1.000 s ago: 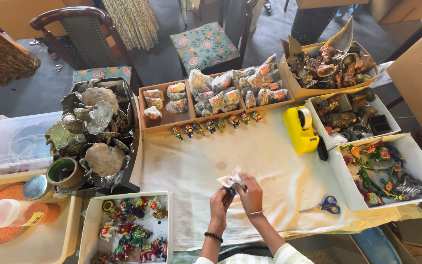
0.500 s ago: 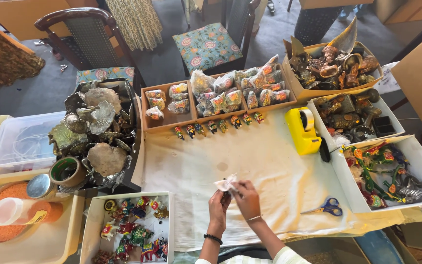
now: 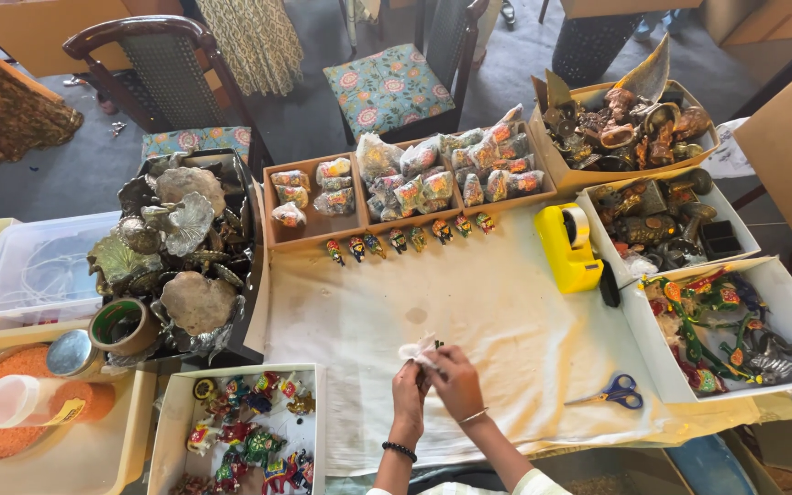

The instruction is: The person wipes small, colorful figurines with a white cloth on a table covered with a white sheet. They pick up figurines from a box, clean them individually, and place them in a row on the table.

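My left hand [image 3: 408, 392] and my right hand [image 3: 456, 379] meet over the near middle of the cream cloth [image 3: 497, 302]. Together they pinch a small crumpled white wrapping [image 3: 417, 350] around a tiny dark item; what the item is cannot be made out. A row of small painted figurines [image 3: 410, 238] stands on the cloth at the far side, in front of a wooden tray [image 3: 277, 240] filled with wrapped figurines in clear packets [image 3: 451, 174].
A yellow tape dispenser [image 3: 568, 246] and blue-handled scissors [image 3: 614, 392] lie to the right. White boxes of colourful ornaments [image 3: 735, 321] and metal pieces line the right edge. A box of painted figurines [image 3: 251, 435], metal leaf dishes [image 3: 181, 238] and a tape roll [image 3: 121, 325] sit left.
Both hands stay together working the white wrapping; it has shifted slightly left and closer to my body. Nothing else on the table has moved.
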